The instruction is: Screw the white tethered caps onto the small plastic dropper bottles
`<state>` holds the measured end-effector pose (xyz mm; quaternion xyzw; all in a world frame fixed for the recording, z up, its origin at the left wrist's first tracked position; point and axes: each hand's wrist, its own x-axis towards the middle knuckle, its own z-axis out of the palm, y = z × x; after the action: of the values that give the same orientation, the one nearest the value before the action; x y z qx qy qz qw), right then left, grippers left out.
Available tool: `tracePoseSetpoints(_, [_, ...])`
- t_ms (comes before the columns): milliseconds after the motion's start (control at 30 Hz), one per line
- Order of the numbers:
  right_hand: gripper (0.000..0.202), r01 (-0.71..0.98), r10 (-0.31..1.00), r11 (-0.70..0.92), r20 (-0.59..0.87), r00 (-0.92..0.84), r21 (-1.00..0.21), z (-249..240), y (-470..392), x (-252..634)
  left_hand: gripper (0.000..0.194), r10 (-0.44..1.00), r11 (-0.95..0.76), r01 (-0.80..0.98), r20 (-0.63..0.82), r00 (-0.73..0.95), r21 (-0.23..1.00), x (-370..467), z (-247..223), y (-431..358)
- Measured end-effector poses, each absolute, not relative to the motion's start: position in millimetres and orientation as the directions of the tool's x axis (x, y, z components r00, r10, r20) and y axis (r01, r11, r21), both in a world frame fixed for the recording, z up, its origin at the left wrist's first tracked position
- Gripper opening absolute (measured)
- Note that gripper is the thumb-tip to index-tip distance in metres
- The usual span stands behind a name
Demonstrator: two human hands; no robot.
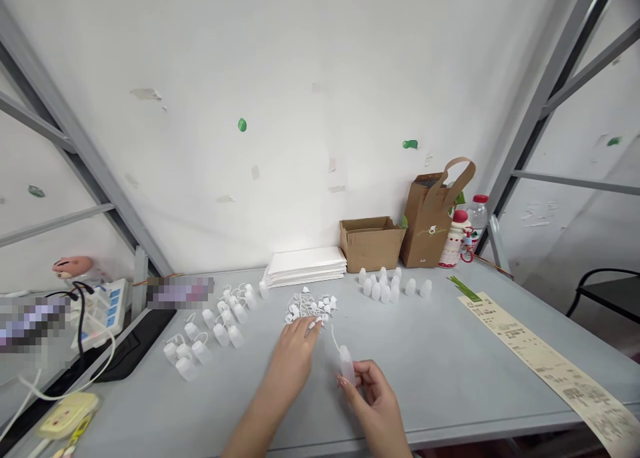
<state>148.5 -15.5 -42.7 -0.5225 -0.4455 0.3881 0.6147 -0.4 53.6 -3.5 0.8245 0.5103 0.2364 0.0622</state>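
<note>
My right hand [376,399] holds a small frosted, translucent bottle [347,366] between thumb and fingers, just above the desk. From its top a thin white cord [335,337] sticks up and to the left. My left hand [294,350] is at the near edge of a loose pile of small white caps with cords [304,303]. Its fingertips are closed around a white cap [315,323], partly hidden by the fingers. To the left stand several bottles with looped cords [221,333]. Farther back on the right are several bottles without visible cords [384,291].
Along the wall stand a stack of white boards [306,266], an open cardboard box [371,246], a brown paper bag [425,228] and drink bottles [455,239]. A long printed paper strip [530,351] lies right. A power strip [107,311] and cables are left.
</note>
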Motion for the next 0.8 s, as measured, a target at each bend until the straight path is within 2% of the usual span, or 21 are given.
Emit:
tracePoseSetpoints(100, [0.027, -0.019, 0.945, 0.157, 0.144, 0.294, -0.987, -42.2, -15.6, 148.3, 0.053, 0.871, -0.471, 0.841, 0.292, 0.395, 0.266, 1.5, -8.1, 61.3])
tracePoseSetpoints(300, [0.027, -0.016, 0.947, 0.174, 0.163, 0.276, -0.985, -40.1, -16.1, 147.9, 0.042, 0.882, -0.451, 0.845, 0.291, 0.371, 0.287, 0.1, -12.8, 63.3])
tracePoseSetpoints(467, [0.033, -0.013, 0.951, 0.169, 0.160, 0.266, -0.986, -39.7, -16.6, 149.4, 0.036, 0.897, -0.412, 0.838, 0.319, 0.305, 0.358, -2.7, -16.8, 65.2])
tracePoseSetpoints(700, [0.032, -0.031, 0.971, 0.186, 0.179, 0.158, -0.982, -42.7, -18.5, 152.6, 0.033, 0.915, -0.356, 0.776, 0.364, 0.176, 0.520, -10.5, -10.2, 54.4])
tracePoseSetpoints(767, [0.032, -0.053, 0.976, 0.195, 0.189, 0.110, -0.979, -42.2, -19.4, 153.4, 0.027, 0.934, -0.321, 0.681, 0.341, 0.109, 0.659, -8.4, -4.8, 47.1])
tracePoseSetpoints(800, [0.032, -0.069, 0.978, 0.198, 0.193, 0.073, -0.978, -41.6, -20.0, 153.8, 0.023, 0.953, -0.278, 0.568, 0.298, 0.059, 0.775, -6.1, -1.6, 42.9])
